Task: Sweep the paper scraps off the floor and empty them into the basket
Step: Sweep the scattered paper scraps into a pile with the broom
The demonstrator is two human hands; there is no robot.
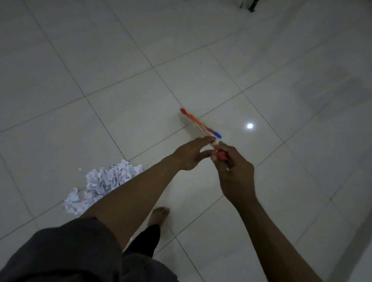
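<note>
A heap of white crumpled paper scraps lies on the tiled floor at the lower left, partly hidden behind my left forearm. A broom stick with orange, white and blue bands points away from me, strongly foreshortened and blurred; its brush end is not clear. My right hand is closed around the stick's red top end. My left hand reaches in from the left with fingers spread, its fingertips touching the stick just below the right hand. No basket is in view.
My bare foot stands on the pale floor tiles right of the scraps. A dark furniture leg with a blue foot stands at the top right next to something white. A lamp's reflection glints beside the stick.
</note>
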